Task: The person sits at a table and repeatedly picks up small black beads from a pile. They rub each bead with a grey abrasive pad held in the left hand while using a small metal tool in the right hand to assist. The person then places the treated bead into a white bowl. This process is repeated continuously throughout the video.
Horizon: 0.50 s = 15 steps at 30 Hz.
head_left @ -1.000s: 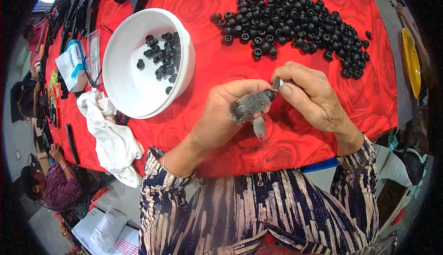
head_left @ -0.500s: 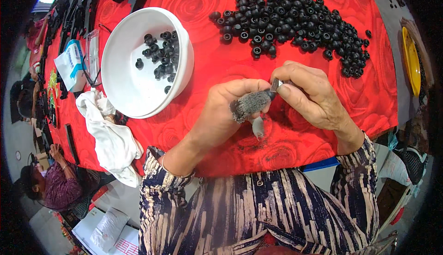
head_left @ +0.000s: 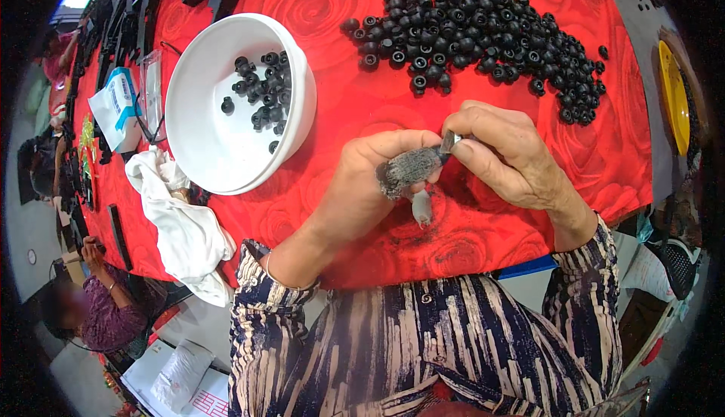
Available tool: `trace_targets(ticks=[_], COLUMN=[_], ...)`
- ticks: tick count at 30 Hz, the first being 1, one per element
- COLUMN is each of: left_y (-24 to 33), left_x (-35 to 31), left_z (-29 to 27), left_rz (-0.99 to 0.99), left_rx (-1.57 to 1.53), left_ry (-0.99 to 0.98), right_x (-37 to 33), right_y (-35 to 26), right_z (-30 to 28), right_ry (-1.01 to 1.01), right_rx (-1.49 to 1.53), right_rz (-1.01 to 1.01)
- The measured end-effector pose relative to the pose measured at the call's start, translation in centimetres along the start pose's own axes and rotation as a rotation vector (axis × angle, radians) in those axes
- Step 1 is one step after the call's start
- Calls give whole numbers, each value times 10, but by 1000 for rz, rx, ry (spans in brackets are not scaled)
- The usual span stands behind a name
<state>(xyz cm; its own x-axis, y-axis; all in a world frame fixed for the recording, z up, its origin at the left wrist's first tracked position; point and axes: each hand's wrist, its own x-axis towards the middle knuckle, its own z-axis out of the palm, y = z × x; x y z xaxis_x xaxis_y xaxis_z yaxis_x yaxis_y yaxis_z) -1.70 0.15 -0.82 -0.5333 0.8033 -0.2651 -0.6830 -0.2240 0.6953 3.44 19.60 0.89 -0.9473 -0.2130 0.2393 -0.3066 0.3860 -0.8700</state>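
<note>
Small black rounded plastic-looking piece [head_left: 442, 155] sits betw. the two hands, above the red rose-patterned cloth [head_left: 355, 254], partly hidden by fingers. Prob. light, stiff, not very fragile, maybe a bit slippery given the smooth, round look of the loose black pieces [head_left: 476, 35] heaped beyond; best hold prob. = its round sides, w/ the end nearest the blade left free. L hand [head_left: 353, 179] pinches it approx. so: thumb stretched along the top, a finger in a fuzzy dark-grey sleeve [head_left: 408, 171] below, another in a pale-grey cover [head_left: 421, 207] angled down. R hand [head_left: 510, 160] pinches a small flat silver metal blade [head_left: 449, 141] betw. thumb & bent index, right by the piece; exact contact too small to tell. L forearm slants up & inward; R wrist bends inward, back of hand up.
</note>
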Motion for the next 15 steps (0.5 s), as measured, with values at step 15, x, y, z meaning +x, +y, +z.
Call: trace_targets(ticks=[15], left_y=[-22], left_x=[3], left_z=[-9], left_rz=[-27], left_rx=[-152], left_ry=[-104], right_x=[-4], right_y=[-4], right_z=[6], right_ry=[122], right_rx=[-341], right_rz=[-361])
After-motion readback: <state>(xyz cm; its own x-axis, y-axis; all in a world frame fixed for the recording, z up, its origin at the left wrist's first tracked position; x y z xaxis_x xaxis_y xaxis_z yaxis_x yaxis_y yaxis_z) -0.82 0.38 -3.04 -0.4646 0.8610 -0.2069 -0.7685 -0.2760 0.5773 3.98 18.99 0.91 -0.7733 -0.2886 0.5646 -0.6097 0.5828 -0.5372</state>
